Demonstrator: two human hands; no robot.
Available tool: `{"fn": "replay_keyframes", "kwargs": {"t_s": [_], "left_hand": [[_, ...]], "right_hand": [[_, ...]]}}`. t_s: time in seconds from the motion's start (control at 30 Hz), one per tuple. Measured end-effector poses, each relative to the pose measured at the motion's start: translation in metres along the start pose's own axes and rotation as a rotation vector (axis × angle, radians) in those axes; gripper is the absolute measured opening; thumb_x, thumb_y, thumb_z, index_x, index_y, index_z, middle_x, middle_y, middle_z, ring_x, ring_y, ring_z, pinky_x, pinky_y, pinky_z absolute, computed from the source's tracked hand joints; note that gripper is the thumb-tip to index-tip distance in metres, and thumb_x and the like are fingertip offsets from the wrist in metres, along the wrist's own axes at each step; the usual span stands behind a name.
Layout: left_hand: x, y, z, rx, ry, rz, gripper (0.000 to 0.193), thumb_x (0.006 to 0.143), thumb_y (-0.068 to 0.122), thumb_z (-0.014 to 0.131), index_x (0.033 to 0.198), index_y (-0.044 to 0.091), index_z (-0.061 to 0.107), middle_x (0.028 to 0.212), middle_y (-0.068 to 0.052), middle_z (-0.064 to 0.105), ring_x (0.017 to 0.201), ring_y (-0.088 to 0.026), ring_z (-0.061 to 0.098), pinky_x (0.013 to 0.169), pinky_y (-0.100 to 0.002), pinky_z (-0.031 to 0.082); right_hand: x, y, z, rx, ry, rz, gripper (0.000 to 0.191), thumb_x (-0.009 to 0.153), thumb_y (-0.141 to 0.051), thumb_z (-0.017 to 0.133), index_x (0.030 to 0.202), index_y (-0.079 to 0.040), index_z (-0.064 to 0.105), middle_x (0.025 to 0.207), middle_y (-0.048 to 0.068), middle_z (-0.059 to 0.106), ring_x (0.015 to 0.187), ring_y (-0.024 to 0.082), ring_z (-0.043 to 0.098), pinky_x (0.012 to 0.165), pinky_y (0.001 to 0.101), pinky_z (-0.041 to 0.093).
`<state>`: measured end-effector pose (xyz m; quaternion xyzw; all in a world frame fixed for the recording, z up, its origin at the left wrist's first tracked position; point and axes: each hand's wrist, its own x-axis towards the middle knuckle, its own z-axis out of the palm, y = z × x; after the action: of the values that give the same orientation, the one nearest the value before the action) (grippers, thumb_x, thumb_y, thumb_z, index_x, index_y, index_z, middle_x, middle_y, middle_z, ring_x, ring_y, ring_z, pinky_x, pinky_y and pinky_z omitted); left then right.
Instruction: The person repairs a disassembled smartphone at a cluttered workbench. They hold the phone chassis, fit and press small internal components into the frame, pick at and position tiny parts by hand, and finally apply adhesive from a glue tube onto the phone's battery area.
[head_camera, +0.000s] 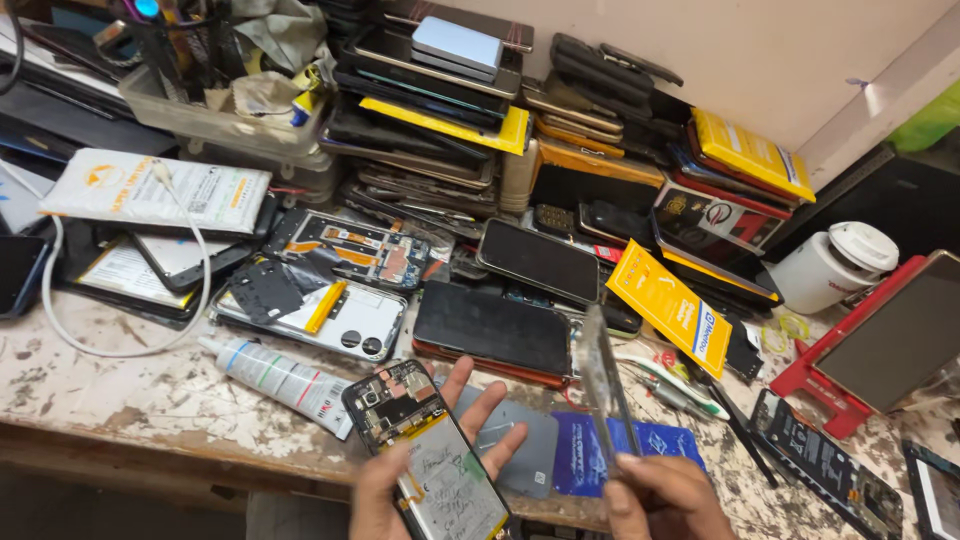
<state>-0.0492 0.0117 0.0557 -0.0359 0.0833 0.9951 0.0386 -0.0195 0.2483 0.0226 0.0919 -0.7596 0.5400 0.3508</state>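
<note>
My left hand (440, 455) holds an opened phone (425, 450) back side up, its circuit board at the top and a written-on battery below. My right hand (665, 497) grips metal tweezers (603, 385) that point up and away, their tips apart from the phone. Both hands hover over the front edge of a worn, paint-stained workbench (120, 385). A grey card and blue packets (590, 455) lie under the hands.
Stacks of phones and screens (430, 100) crowd the back. Nearby lie a white glue tube (280, 378), an open phone shell (320, 315), a black phone (492, 328), yellow packets (670, 305), a white cup (830, 265), a red stand holding a tablet (880, 345) and a white cable (60, 300).
</note>
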Motion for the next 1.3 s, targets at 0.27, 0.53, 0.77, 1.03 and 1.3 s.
{"fn": "replay_keyframes", "kwargs": {"t_s": [0.27, 0.53, 0.77, 1.03, 1.3], "left_hand": [[0.004, -0.019, 0.01, 0.197, 0.378, -0.111, 0.064, 0.091, 0.026, 0.043, 0.148, -0.001, 0.05, 0.14, -0.025, 0.064, 0.117, -0.035, 0.066, 0.095, -0.048, 0.056], [-0.006, -0.039, 0.042, 0.25, -0.019, -0.047, 0.06, 0.09, 0.031, 0.048, 0.146, 0.01, 0.048, 0.14, -0.018, 0.065, 0.115, -0.039, 0.069, 0.094, -0.055, 0.058], [-0.008, -0.048, 0.051, -0.042, -0.066, -0.03, 0.091, 0.09, 0.072, 0.033, 0.139, -0.001, 0.054, 0.135, -0.026, 0.064, 0.106, -0.039, 0.067, 0.085, -0.052, 0.056], [-0.008, -0.036, 0.04, 0.177, 0.233, -0.037, 0.095, 0.087, 0.08, 0.025, 0.139, 0.007, 0.057, 0.124, -0.027, 0.065, 0.096, -0.042, 0.069, 0.078, -0.057, 0.057], [-0.007, -0.039, 0.027, 0.025, -0.083, -0.068, 0.095, 0.091, 0.074, 0.024, 0.144, -0.001, 0.049, 0.131, -0.031, 0.062, 0.105, -0.045, 0.067, 0.086, -0.057, 0.057]], "right_hand": [[-0.01, 0.067, -0.07, -0.368, -0.225, -0.343, 0.033, 0.067, -0.009, 0.085, 0.097, -0.014, 0.074, 0.089, -0.001, 0.07, 0.08, 0.011, 0.07, 0.077, 0.0254, 0.057], [-0.022, 0.082, -0.061, -0.261, -0.257, 0.122, 0.029, 0.055, -0.009, 0.095, 0.081, -0.012, 0.082, 0.073, 0.001, 0.072, 0.061, 0.012, 0.072, 0.062, 0.0243, 0.057], [0.021, 0.044, -0.04, -0.215, -0.234, -0.393, 0.028, 0.067, -0.005, 0.085, 0.091, -0.015, 0.073, 0.081, -0.001, 0.074, 0.075, 0.011, 0.073, 0.074, 0.026, 0.056], [0.02, 0.015, -0.045, -0.457, -0.097, -0.204, 0.025, 0.065, 0.002, 0.083, 0.082, -0.012, 0.071, 0.08, 0.005, 0.073, 0.078, 0.019, 0.073, 0.077, 0.0314, 0.057], [0.037, 0.004, -0.037, -0.666, -0.274, -0.267, 0.026, 0.058, -0.004, 0.083, 0.081, -0.015, 0.079, 0.078, 0.006, 0.075, 0.078, 0.024, 0.072, 0.079, 0.0395, 0.056]]}}
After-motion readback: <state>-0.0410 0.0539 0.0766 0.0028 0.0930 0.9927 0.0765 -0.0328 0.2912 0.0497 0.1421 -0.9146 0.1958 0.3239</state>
